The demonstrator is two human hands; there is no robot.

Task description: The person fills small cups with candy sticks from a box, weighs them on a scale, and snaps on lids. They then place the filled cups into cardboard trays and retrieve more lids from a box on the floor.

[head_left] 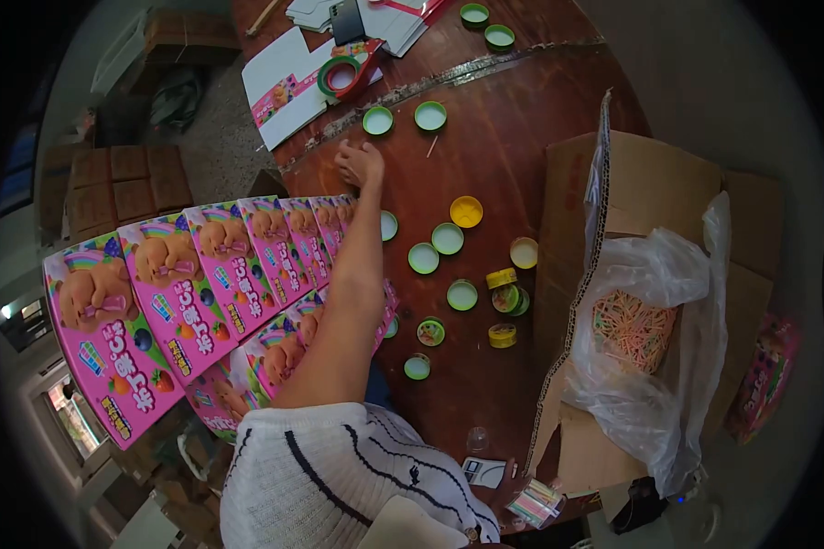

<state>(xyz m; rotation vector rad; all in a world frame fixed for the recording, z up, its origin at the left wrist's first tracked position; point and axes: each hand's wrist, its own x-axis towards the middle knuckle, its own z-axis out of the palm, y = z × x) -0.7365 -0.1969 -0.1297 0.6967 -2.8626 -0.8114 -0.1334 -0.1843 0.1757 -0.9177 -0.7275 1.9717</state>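
Observation:
My left hand (361, 165) is stretched far forward over the reddish-brown table, fingers apart and slightly bent, holding nothing I can see. It is beyond the far end of a row of pink printed cartons (199, 279), close to a green-rimmed round lid (377, 121). At the lower edge my right hand (511, 494), partly cut off from sight, grips a clear jar of pastel sticks (536, 503). A small scale (485, 472) and a clear cup (477, 439) are beside that hand. Several green-rimmed lids (447, 239) and a yellow lid (466, 212) lie mid-table.
On the right, an open cardboard box (655, 183) holds a plastic bag (645, 270) with thin coloured sticks (634, 329). Yellow-lidded jars (502, 336) stand near it. Toward the far edge are white sheets (279, 73), a tape dispenser (343, 80) and a phone (346, 23).

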